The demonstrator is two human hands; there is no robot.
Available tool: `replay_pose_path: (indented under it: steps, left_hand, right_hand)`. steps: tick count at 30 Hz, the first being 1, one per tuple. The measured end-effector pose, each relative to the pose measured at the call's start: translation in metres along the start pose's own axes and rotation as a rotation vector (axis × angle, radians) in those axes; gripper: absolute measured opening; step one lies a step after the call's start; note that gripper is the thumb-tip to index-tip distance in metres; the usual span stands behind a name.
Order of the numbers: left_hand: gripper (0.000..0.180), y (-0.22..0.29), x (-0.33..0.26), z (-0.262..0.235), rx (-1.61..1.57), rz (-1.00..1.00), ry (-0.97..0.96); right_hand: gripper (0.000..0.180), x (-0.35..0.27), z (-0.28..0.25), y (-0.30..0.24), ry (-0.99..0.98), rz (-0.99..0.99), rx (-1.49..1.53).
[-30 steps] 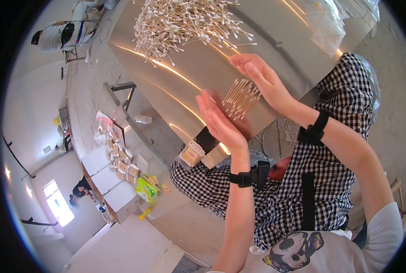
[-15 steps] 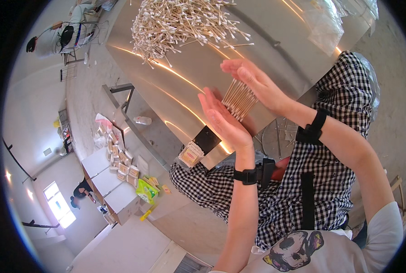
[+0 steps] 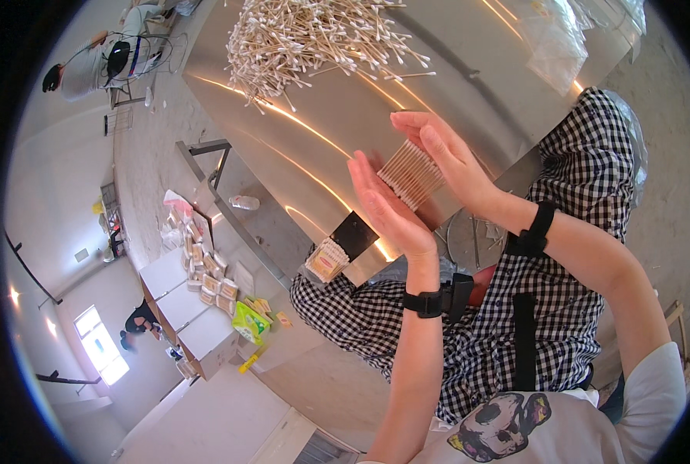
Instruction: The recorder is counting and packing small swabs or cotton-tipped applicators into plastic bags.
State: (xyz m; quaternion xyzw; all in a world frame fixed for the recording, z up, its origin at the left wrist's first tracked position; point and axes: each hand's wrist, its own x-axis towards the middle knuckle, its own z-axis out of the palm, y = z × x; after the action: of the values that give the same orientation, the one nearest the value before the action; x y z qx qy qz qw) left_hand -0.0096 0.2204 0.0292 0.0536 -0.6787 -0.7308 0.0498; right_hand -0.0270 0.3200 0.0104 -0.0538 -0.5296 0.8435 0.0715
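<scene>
A flat, even bundle of cotton swabs (image 3: 411, 175) is held between my two palms, just over the near edge of the metal table (image 3: 438, 85). My left hand (image 3: 391, 213) presses one end of the swabs, fingers straight and together. Against the other end lies my right hand (image 3: 457, 162), its fingers also stretched out. The sticks run side by side from palm to palm. Farther off on the table spreads a big loose pile of cotton swabs (image 3: 306, 46).
By the table's near-left corner are a black square pad (image 3: 353, 234) and a small pack of swabs (image 3: 327, 260). Clear plastic bags (image 3: 554, 46) lie at far right. White boxes (image 3: 182, 301) and several swab packs (image 3: 213, 282) stand left; another person (image 3: 140, 321) is beyond.
Both hands have shifted slightly right with the swabs between them. The bundle looks more evenly lined up, its sticks now spanning straight from palm to palm.
</scene>
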Motion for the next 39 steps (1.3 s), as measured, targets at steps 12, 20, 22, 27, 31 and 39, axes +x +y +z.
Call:
replay_pose_path:
  steps: [12,20,22,27,31,39]
  left_hand:
    - [0.066,0.0,0.005,-0.012,-0.014,0.032,0.007]
    - [0.093,0.001,-0.015,-0.01,1.333,0.446,-0.415]
    - [0.099,-0.008,-0.012,-0.015,1.413,0.434,-0.429]
    - [0.098,-0.015,-0.012,-0.018,1.406,0.459,-0.421]
    - [0.099,-0.017,-0.012,-0.017,1.416,0.475,-0.389]
    - [0.098,-0.018,-0.012,-0.018,1.385,0.462,-0.393]
  right_hand:
    - [0.05,0.008,0.0,0.002,0.01,0.066,0.174]
    - [0.031,0.031,-0.032,-0.024,-0.139,0.116,-0.226]
    - [0.024,0.032,-0.031,-0.031,-0.223,0.133,-0.364]
    - [0.017,0.032,-0.049,-0.038,-0.388,-0.107,-0.782]
    - [0.012,0.035,-0.064,-0.053,-0.63,-0.064,-0.84]
    - [0.013,0.033,-0.063,-0.045,-0.722,-0.077,-0.937]
